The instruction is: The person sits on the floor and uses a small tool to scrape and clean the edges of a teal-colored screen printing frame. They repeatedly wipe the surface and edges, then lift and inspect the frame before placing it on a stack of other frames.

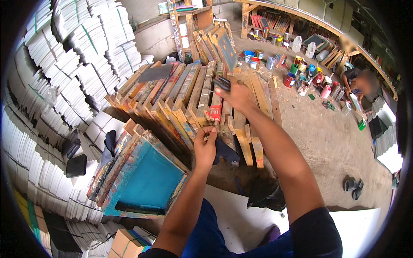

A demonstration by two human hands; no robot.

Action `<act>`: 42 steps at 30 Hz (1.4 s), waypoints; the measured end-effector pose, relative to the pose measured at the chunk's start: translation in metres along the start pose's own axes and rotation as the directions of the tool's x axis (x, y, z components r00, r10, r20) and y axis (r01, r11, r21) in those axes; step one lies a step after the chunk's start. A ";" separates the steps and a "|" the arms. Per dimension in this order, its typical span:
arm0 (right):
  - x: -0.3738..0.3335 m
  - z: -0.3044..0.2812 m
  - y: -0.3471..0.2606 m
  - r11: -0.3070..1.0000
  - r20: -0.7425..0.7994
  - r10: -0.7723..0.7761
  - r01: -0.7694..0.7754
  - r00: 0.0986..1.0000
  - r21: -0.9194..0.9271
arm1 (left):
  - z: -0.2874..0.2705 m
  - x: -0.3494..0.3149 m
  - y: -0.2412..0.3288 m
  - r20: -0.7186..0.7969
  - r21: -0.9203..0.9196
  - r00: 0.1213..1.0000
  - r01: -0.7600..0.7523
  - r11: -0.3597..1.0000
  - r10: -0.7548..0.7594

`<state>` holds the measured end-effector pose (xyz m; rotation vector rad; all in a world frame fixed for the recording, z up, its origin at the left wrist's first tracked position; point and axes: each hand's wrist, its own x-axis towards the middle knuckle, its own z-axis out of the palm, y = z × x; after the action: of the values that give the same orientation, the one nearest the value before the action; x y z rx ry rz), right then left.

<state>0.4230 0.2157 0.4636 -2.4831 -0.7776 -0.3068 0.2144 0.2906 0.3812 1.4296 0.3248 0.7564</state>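
Note:
My right hand (237, 95) is closed round a small tool with black handles (222, 83). A thin metal part shows at its left; its exact kind is unclear. It is held above a row of wooden screen-printing frames (183, 92) standing on edge. Nearer to me, my left hand (205, 148) has thumb and fingertips pinched together, and whatever may be between them is too small to make out. Just beyond those fingertips, a small red packet (215, 113) lies on the frames. A dark cloth (226, 151) hangs beside my left wrist.
A frame with blue mesh (148, 178) leans at the lower left. Tall stacks of white paper (86, 47) fill the left side. Paint cans (289, 79) stand on the floor at the far right, where another person (359, 84) crouches. Dark footwear (353, 188) lies at the right.

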 end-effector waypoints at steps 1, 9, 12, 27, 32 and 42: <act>0.001 0.003 -0.001 0.999 0.027 -0.017 0.018 0.999 -0.036 | -0.001 -0.001 0.000 0.002 -0.014 1.000 0.018 1.000 -0.018; -0.028 -0.010 -0.006 0.964 -0.094 -0.099 0.072 0.991 -0.256 | -0.009 -0.024 -0.032 -0.037 -0.095 0.989 0.139 0.986 -0.143; -0.071 -0.024 -0.002 0.968 -0.458 -0.211 0.250 0.864 0.025 | -0.018 -0.040 -0.056 -0.059 -0.117 0.958 0.271 0.955 -0.279; -0.392 0.215 0.122 0.923 0.507 0.377 -0.360 0.775 -0.136 | -0.063 -0.201 -0.216 -0.040 0.304 0.696 0.692 0.655 -0.717; -0.399 0.264 0.124 0.841 0.450 0.538 -0.494 0.713 -0.222 | -0.065 -0.202 -0.224 0.002 0.271 0.690 0.696 0.665 -0.724; -0.394 0.222 0.124 0.929 0.467 0.359 -0.355 0.808 -0.101 | -0.058 -0.198 -0.228 0.022 0.094 0.576 0.813 0.575 -0.817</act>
<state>0.1895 0.0642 0.0869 -2.6773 -0.4599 0.4646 0.0952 0.2168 0.1077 1.1715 0.9042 -0.0842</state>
